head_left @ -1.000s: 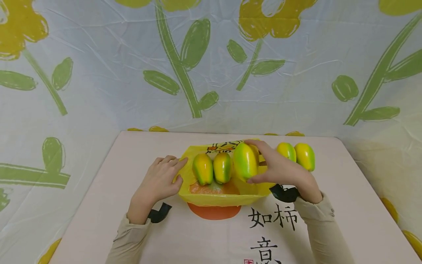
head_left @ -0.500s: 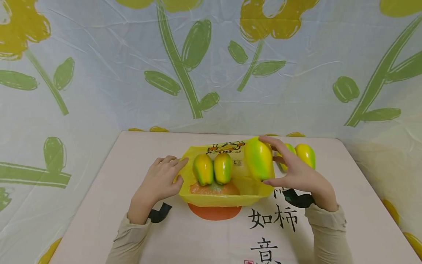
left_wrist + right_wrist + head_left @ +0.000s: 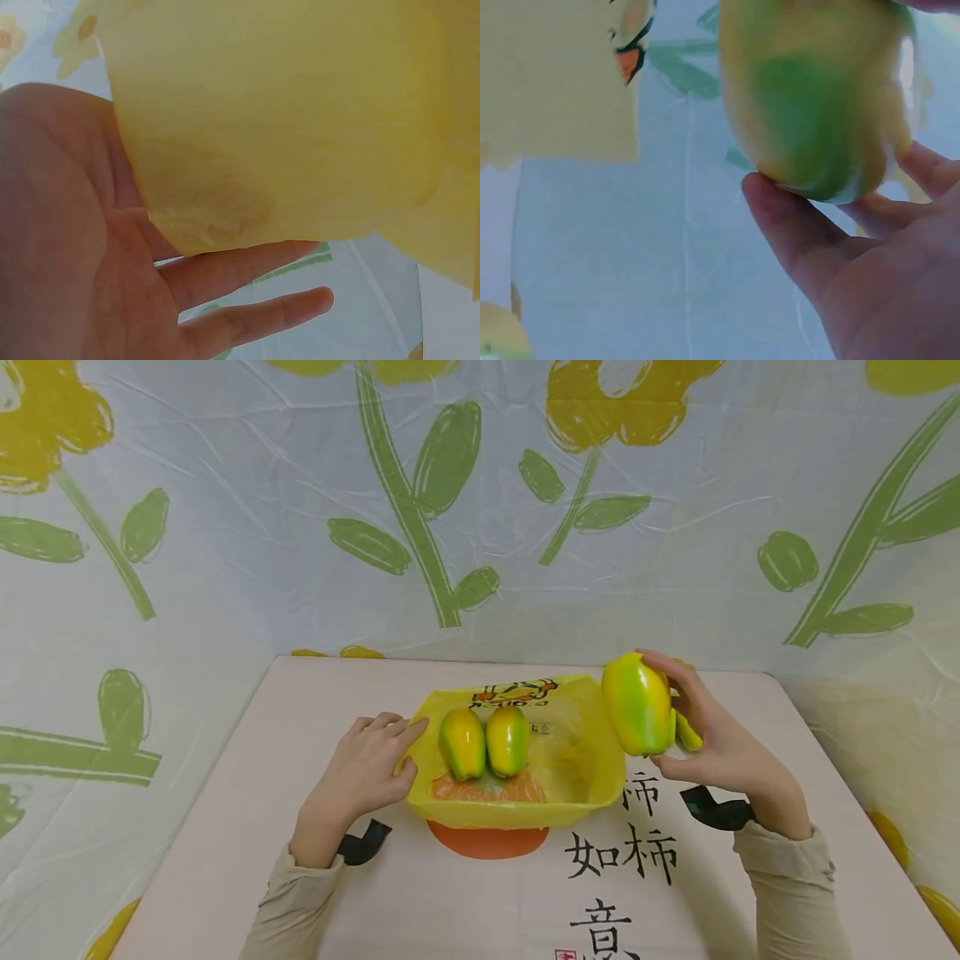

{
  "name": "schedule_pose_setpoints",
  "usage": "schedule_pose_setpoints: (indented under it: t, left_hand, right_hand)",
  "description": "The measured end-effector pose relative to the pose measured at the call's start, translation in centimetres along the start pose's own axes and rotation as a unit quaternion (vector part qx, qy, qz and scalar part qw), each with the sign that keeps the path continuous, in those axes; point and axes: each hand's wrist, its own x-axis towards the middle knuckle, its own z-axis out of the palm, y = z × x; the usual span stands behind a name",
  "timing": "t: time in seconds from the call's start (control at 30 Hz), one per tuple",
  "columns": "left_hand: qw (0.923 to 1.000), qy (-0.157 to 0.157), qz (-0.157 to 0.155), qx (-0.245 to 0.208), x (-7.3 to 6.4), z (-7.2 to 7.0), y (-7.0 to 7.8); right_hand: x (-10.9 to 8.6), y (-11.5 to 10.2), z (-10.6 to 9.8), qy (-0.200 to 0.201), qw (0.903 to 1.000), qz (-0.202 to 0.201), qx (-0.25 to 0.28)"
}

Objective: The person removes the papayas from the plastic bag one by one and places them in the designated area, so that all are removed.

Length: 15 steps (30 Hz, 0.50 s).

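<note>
My right hand (image 3: pixel 723 735) grips a yellow-green papaya (image 3: pixel 637 703) and holds it up to the right of the yellow plastic bag (image 3: pixel 577 760). In the right wrist view, fingertips press the lower end of the papaya (image 3: pixel 817 97). Two more papayas (image 3: pixel 461 745) lie side by side in the bag's mouth. At the bag's left edge my left hand (image 3: pixel 371 764) touches it, index finger and thumb spread apart. The left wrist view shows straight fingers of the left hand (image 3: pixel 225 274) partly behind the yellow bag (image 3: pixel 285 120); its other fingers are hidden there.
Behind the right hand, another papaya (image 3: pixel 687 732) is mostly hidden. The pale tablecloth (image 3: pixel 465 910) bears black characters and an orange print. A flowered cloth wall (image 3: pixel 637 585) rises behind the table's far edge.
My right hand has moved right and a little up with the papaya, from over the bag to beside it. The left hand and the two papayas in the bag stay put.
</note>
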Motion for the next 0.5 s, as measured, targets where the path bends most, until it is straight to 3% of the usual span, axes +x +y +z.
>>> schedule_pose_setpoints:
  t: [0.2,0.5]
  left_hand:
    - [1.0,0.001,0.0,0.001,0.0,0.0,0.0]
    - [1.0,-0.002,-0.001,-0.004,0.0,0.0,0.0]
  right_hand:
    - [-1.0,1.4,-1.4,0.032,0.999,-0.024,0.018]
    - [-2.3,3.2,-3.7,0.06,0.9965,-0.005,-0.059]
